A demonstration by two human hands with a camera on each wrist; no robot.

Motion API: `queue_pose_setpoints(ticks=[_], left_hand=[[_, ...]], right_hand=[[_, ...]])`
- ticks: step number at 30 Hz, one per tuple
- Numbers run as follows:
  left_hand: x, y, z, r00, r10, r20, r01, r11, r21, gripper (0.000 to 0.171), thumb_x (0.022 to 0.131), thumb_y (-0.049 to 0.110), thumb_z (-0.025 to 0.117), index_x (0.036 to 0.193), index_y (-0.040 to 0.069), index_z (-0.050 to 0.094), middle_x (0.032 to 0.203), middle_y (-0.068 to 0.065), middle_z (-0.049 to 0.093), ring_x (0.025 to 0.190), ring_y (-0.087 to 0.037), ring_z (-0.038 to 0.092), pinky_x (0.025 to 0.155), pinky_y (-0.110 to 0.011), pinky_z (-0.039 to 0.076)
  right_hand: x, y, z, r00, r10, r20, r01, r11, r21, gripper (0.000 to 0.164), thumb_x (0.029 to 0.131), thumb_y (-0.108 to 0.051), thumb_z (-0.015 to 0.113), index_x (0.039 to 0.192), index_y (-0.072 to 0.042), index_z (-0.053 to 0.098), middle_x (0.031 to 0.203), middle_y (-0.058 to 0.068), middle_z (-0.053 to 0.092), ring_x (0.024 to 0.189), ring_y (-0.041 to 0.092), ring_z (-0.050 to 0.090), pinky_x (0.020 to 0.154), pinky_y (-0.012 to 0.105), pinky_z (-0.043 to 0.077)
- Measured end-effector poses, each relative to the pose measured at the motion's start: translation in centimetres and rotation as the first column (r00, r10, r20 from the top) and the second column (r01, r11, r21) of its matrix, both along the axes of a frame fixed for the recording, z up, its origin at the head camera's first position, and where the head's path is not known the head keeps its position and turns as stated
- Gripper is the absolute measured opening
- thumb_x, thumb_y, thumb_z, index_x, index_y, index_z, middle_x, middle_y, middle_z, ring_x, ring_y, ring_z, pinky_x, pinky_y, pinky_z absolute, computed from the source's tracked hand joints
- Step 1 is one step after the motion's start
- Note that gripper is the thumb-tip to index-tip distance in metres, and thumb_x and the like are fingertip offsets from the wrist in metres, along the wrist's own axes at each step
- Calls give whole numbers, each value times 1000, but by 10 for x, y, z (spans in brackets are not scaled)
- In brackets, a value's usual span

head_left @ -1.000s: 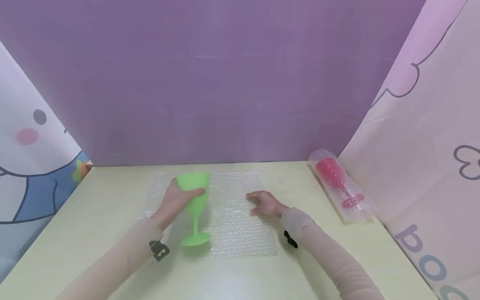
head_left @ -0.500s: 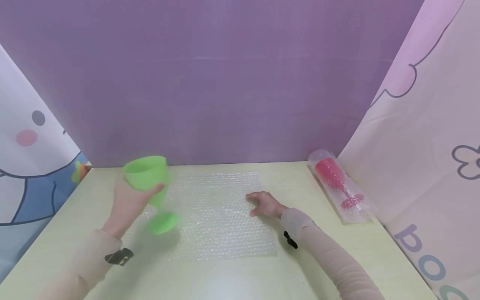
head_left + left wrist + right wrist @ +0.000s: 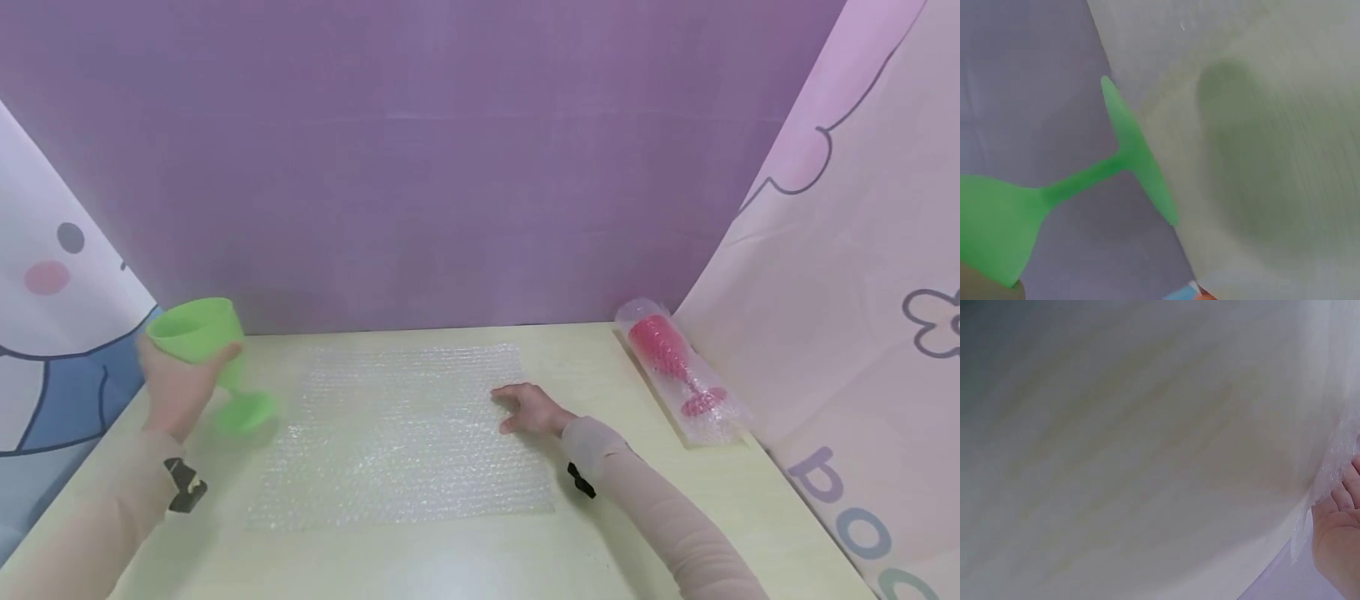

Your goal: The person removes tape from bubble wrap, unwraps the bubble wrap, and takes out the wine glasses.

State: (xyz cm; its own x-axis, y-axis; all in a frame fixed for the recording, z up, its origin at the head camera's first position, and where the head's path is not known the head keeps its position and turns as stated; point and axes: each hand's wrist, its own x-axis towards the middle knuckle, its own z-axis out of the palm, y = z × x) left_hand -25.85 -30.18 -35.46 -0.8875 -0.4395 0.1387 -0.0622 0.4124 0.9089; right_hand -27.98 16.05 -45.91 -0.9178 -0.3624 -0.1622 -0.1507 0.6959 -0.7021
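A green plastic goblet (image 3: 195,333) is gripped round its bowl by my left hand (image 3: 180,385), its round foot (image 3: 1138,150) hanging over the left part of the table. The goblet leans, and its shadow falls on the tabletop in the left wrist view. Flat at the table's middle lies a clear bubble wrap sheet (image 3: 405,442). My right hand (image 3: 534,408) rests on the sheet's right edge with fingers loosely bent. In the right wrist view that hand (image 3: 1338,531) shows only at the right border, beside the wrap (image 3: 1335,459).
At the table's (image 3: 600,533) back right lies a pink goblet (image 3: 663,346) rolled in bubble wrap (image 3: 712,429). A purple backdrop (image 3: 465,167) rises behind the table. Printed cloths stand along the left (image 3: 82,392) and right (image 3: 847,292) sides.
My left hand has carried the green goblet leftward from above the bubble wrap to the table's left side, tilting it on the way. The right hand has stayed in place.
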Motion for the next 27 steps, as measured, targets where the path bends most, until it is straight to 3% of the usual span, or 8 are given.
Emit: queue_pose_setpoints(ticks=[3,9,19,27], left_hand=[[-12,-14,-3,999,46,-5,-46,999,21,97,75,37,73,140,31,2,130,15,20,115,-5,30,110,-34,23],[-29,-33,-9,993,105,51,-109,990,86,102,73,32,75,139,36,-3,141,14,15,127,-9,24,113,-34,20],[-42,-51,-18,987,104,119,-121,983,141,109,72,34,76,138,37,-10,150,9,9,136,-16,15,116,-36,11],[-49,-63,-25,978,164,132,-184,969,167,112,68,36,79,138,37,-8,151,11,8,137,-11,14,116,-30,10]], right_hand=[[0,0,0,1000,8,-7,-8,1000,-2,64,73,-9,74,132,-7,49,140,11,44,134,30,32,111,43,28],[2,0,1,1000,19,-15,-19,1000,4,64,72,-10,75,131,-6,49,139,12,44,133,31,34,110,45,29],[-1,0,2,1000,10,-14,-10,1000,21,65,72,-9,75,132,-9,49,141,9,43,134,29,32,112,43,25],[-2,0,2,1000,16,-22,-16,999,33,64,72,-10,75,131,-8,49,140,10,44,133,30,33,112,44,26]])
